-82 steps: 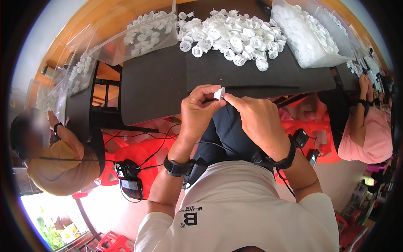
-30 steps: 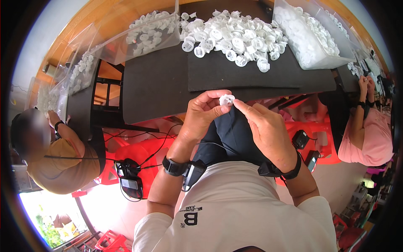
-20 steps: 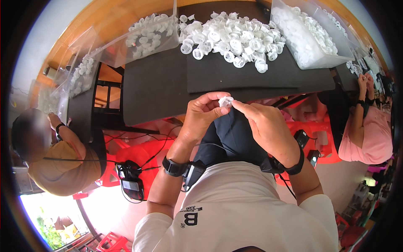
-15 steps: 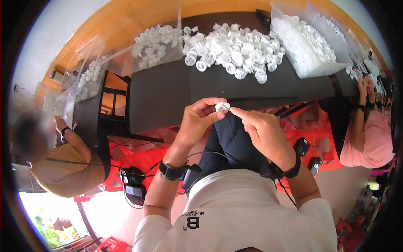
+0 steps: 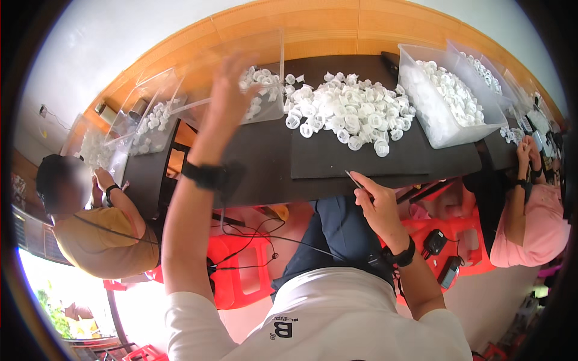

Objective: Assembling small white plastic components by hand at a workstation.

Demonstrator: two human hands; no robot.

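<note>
My left hand is raised over the clear plastic bin at the left of the table. Motion smears its fingers, so I cannot see whether anything is in them. Small white plastic parts lie inside that bin. In front of the table's near edge, my right hand is closed around a thin tool with a pointed metal tip, which points up and left. Beyond it, a large heap of white round plastic parts lies on the dark table.
A dark mat lies under the heap's near side. To the right stands a translucent bin full of white parts. People sit at both sides, one in a tan shirt, one in pink. Red stools and cables are below.
My left hand has left the right one and swung up and left over the bin; the white part it held no longer shows. My right hand has moved slightly down. The view has tilted.
</note>
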